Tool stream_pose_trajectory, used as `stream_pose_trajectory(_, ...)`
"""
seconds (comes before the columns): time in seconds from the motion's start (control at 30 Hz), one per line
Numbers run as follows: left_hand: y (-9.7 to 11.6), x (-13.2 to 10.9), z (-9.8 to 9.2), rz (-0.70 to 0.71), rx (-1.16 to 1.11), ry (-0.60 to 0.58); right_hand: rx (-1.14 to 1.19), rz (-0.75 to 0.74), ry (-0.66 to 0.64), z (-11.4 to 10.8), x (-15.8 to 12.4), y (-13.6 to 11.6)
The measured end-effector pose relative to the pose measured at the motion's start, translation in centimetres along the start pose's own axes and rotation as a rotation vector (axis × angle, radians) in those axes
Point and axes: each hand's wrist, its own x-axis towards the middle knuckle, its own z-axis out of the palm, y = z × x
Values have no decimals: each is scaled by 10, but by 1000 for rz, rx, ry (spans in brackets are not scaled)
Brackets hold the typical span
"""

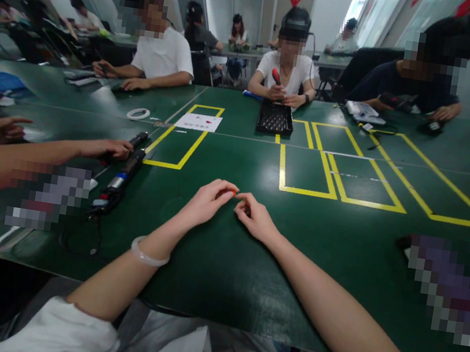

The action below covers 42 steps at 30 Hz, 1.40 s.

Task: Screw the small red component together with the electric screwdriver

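Note:
Both my forearms rest on the green table (223,256). My left hand (209,201) and my right hand (256,214) meet at the table's middle, fingertips pinched together. Between the fingertips shows a tiny orange thing (235,193), too small to name. A pale bangle (148,254) circles my left wrist. Yellow tape rectangles (306,172) lie just beyond my hands.
A co-worker's arm (66,148) reaches in from the left to a black electric screwdriver (122,180) with its cable. A black tray (275,118) stands before a person across the table. A white card (199,122) and a tape ring (138,113) lie far left.

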Motion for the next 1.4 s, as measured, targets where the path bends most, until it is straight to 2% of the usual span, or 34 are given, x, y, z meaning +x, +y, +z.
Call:
stream_pose_trajectory(0.1, -11, 4, 16, -63, -160, -18, 59, 13, 25, -1, 0, 0)
stream_pose_trajectory(0.2, -20, -1, 24, -136, -286, -66, 47, 19, 21, 0, 0, 0)
stream_pose_trajectory(0.47, -15, -7, 24, -200, -452, -110, 21, -13, -6, -1, 0, -1)
stream_pose_trajectory(0.8, -13, -8, 19, -128, -282, -44, 79, 25, 28, -3, 1, -2)
stream_pose_trajectory(1.03, -15, -9, 19, -89, -274, -39, 77, 24, 34, -4, 1, -3)
stream_pose_trajectory(1.23, -22, -9, 18, -120, -350, -49, 23, -27, 31, -4, 1, -5)
stream_pose_trajectory(1.4, -19, -9, 17, -106, -289, -44, 87, 29, 51, -4, 1, -5)
